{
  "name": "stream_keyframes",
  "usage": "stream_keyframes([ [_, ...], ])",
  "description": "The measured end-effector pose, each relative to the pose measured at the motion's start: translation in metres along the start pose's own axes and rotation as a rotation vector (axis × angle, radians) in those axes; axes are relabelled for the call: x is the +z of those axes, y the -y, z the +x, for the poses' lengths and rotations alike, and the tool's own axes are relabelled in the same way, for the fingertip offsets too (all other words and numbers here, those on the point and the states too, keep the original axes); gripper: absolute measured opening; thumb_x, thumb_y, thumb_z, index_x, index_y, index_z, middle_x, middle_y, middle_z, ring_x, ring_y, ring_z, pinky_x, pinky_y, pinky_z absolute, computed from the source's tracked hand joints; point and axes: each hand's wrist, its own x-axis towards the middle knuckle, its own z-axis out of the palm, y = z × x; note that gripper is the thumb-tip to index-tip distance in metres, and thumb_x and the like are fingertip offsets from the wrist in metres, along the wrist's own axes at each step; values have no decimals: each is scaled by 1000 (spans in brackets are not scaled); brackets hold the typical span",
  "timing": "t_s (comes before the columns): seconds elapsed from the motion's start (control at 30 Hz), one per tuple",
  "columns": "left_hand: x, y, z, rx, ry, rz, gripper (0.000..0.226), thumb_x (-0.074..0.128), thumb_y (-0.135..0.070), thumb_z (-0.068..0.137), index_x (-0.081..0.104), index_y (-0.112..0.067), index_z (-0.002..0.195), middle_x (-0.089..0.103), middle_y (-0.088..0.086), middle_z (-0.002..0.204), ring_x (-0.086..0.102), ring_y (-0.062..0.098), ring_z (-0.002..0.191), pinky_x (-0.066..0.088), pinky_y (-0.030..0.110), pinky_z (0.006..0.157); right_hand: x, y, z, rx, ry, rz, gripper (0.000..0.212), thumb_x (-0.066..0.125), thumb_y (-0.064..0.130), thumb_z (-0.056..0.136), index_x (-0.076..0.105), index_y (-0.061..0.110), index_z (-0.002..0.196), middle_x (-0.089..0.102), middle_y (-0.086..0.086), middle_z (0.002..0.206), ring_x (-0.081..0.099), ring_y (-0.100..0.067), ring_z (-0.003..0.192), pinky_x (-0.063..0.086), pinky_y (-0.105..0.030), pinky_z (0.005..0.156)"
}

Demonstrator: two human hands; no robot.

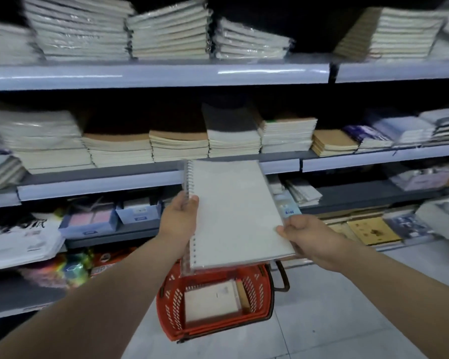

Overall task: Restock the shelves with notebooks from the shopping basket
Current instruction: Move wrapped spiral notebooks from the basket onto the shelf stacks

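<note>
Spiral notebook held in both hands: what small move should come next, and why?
Probably carry the spiral notebook forward toward the middle shelf. The left hand and right hand hold it above the red basket, just short of that shelf's edge.

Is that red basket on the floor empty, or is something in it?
Not empty. The red basket holds a pale notebook lying flat inside; whether more lie under it cannot be told.

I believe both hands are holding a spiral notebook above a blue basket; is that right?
Not quite: the head view shows the basket is red, not blue. The left hand and right hand do hold the spiral notebook above it.
</note>
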Motion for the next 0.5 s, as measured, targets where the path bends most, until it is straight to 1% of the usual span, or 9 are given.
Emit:
stream_keyframes([
  [0.07,-3,-21,-2,46,-26,-7,41,51,-21,100,49,-7,139,57,5,131,55,17,111,40,14,79,-5,19,-9,-39,-19,-42,19,54,14,98,57,-1,88,61,-11,81,59,-19,71,47,-26,65],
  [0.13,-6,-38,1,55,-27,5,43,51,-23,100,48,-4,139,56,5,134,54,18,117,40,17,84,-10,38,-16,-75,-35,-76,27,54,16,98,57,-11,101,61,-14,85,55,-22,75,43,-29,68],
  [0.17,-8,-47,3,50,-24,-11,44,50,-25,100,48,-3,139,56,8,136,54,22,120,42,19,85,-12,47,-20,-94,-37,-84,32,54,17,98,56,-14,107,59,-16,85,52,-24,75,41,-30,66],
  [0.23,-11,-66,5,50,-35,-5,44,49,-29,101,50,-5,138,58,12,133,57,27,118,45,18,79,-17,63,-27,-122,-35,-93,30,54,18,98,56,-12,104,51,-11,72,44,-20,61,35,-26,56],
  [0.3,-12,-84,7,98,-53,64,42,49,-34,100,54,-10,134,63,5,125,63,17,96,49,25,76,-23,80,-32,-147,-39,-95,19,54,19,98,56,0,95,43,-4,60,37,-12,48,33,-22,49],
  [0.37,-12,-99,10,150,-70,44,32,50,-32,100,60,-20,127,65,-9,104,56,1,74,47,15,62,-30,92,-33,-161,-45,-75,19,55,18,98,55,0,92,42,-5,58,37,-10,43,39,-18,43],
  [0.4,-10,-107,13,170,-75,33,28,50,-31,99,62,-21,123,65,-12,97,57,2,73,47,11,60,-33,99,-34,-169,-44,-70,20,55,18,98,56,-2,93,44,-8,61,39,-11,44,41,-17,43],
  [0.43,-9,-114,13,179,-67,30,26,51,-31,99,63,-19,119,67,-9,96,62,8,79,50,11,67,-36,104,-34,-176,-38,-63,22,54,17,98,56,-4,96,47,-12,66,44,-14,50,45,-18,44],
  [0.5,-4,-133,13,178,-27,28,26,51,-30,99,65,-17,116,70,2,106,66,23,94,54,29,89,-45,115,-34,-194,-31,-56,27,54,17,98,57,-9,104,57,-21,81,53,-26,67,53,-26,56],
])
